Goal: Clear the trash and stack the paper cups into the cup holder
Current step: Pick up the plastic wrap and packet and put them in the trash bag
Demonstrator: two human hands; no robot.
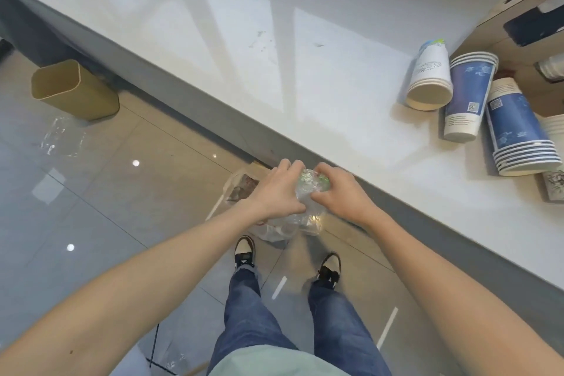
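My left hand and my right hand both grip a crumpled clear plastic wrapper with a green spot, held just off the front edge of the white counter. Below my hands a clear plastic bag hangs over the floor. On the counter's right end lie three stacks of paper cups on their sides: a white stack, a blue stack and a longer blue stack. A wooden cup holder stands at the far right corner, partly out of frame.
A tan waste bin stands on the tiled floor at the left, by the counter's base. A clear plastic sheet lies on the floor near it. My feet in black-and-white shoes stand below the hands. A small patterned box sits at the right edge.
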